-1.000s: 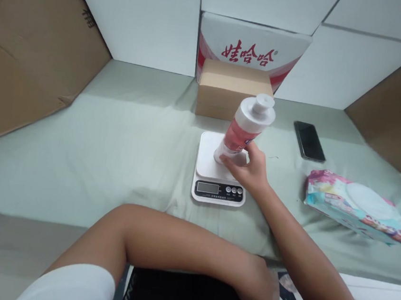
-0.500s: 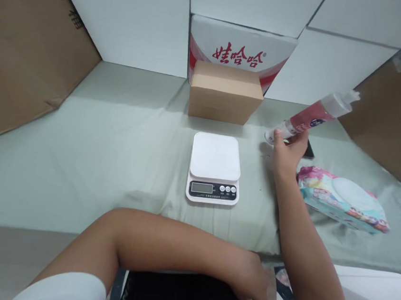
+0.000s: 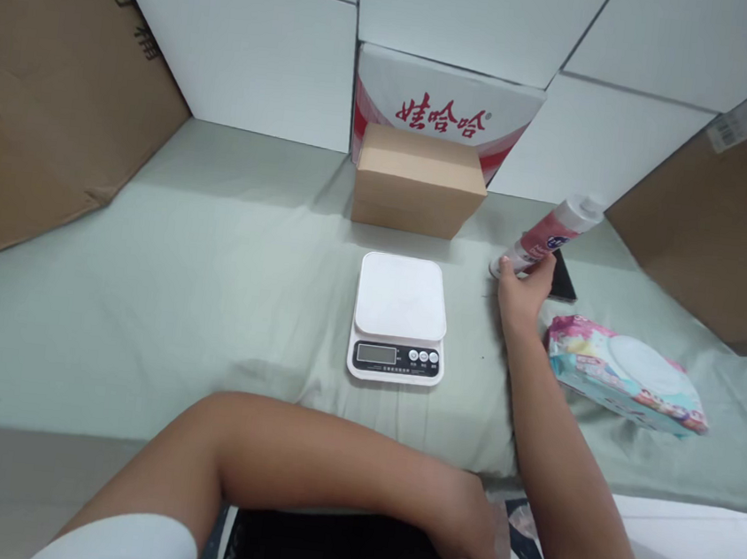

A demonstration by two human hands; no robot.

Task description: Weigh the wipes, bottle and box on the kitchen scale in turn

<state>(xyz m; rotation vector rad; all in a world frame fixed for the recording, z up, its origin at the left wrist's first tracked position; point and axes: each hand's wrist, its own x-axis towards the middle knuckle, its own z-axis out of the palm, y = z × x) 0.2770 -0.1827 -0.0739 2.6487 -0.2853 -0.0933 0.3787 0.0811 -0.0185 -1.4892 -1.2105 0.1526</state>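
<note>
My right hand is wrapped round the lower part of a white bottle with a pink label. Its base is close to the green cloth, and whether it touches is unclear. Behind that hand lies a flat black object, partly covered. A white digital kitchen scale stands to the left of the bottle, its platform bare and its display blank. My left hand rests low over my lap, bent downward beside some clear plastic; most of its fingers are hidden.
A pack of wet wipes lies right of my forearm. Behind the scale sits a small brown carton, before a white-and-red box at the white wall. Large cardboard pieces flank the left side, with more cardboard on the right.
My right hand has moved slightly left, and the bottle's top has come down and left. More of the black object shows. My left hand stays in place; the view has shifted slightly.
</note>
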